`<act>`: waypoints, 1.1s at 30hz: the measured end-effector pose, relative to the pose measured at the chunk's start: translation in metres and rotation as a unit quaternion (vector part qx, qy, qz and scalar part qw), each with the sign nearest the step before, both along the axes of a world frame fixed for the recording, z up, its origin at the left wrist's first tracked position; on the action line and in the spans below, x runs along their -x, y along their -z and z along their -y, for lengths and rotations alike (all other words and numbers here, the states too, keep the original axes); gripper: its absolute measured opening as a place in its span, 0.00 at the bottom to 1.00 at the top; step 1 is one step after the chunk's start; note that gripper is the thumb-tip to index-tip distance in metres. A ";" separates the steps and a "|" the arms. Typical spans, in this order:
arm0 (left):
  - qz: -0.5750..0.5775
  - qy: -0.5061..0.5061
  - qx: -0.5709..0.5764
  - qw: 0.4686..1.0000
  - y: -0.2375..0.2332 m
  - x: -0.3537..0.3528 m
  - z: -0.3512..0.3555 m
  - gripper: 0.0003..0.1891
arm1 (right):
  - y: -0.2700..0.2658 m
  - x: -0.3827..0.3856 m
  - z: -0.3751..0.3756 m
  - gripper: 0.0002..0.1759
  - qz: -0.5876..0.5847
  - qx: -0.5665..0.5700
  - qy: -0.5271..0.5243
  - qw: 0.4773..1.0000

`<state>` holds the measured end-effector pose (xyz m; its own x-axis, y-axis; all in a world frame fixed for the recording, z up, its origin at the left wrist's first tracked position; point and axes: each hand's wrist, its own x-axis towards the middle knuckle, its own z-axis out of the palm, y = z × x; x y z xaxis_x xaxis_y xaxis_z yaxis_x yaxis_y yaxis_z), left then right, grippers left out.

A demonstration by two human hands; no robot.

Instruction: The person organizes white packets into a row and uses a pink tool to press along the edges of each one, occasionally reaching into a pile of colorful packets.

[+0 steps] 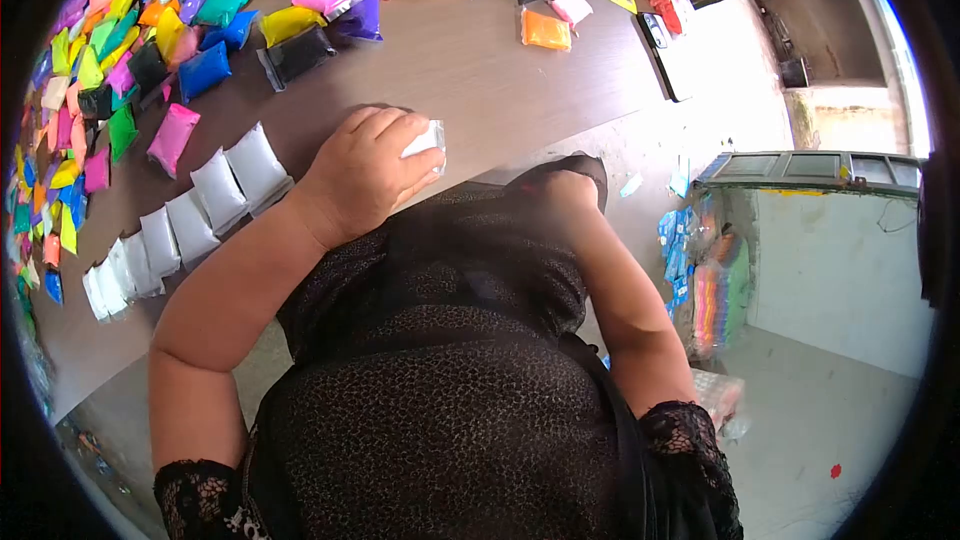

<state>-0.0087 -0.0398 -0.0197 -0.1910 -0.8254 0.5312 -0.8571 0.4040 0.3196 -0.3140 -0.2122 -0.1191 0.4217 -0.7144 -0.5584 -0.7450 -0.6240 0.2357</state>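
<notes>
Left hand (365,175) is clamped round 1 small white packet (428,138), resting on the near edge of the brown table (480,70), just left of centre. Right hand is tucked behind the dark lace top (450,340), so can't tell if it's holding anything. Row of white packets (190,220) at 9 o'clock, big heap of coloured packets (120,50) at 10 to 11. Pale concrete floor (820,410) at 4, white wall (840,260) at 3.
</notes>
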 end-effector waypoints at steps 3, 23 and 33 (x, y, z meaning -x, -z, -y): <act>-0.010 -0.001 -0.004 1.000 0.001 -0.002 0.001 0.10 | -0.049 0.017 -0.023 0.13 0.033 -0.070 -0.059 0.995; 0.026 -0.014 -0.004 1.000 0.002 0.003 0.003 0.12 | -0.127 0.056 -0.036 0.24 0.226 -0.354 0.240 0.875; 0.076 -0.054 -0.039 0.995 -0.006 0.014 -0.007 0.09 | -0.140 -0.052 -0.033 0.09 0.650 -0.206 0.193 0.706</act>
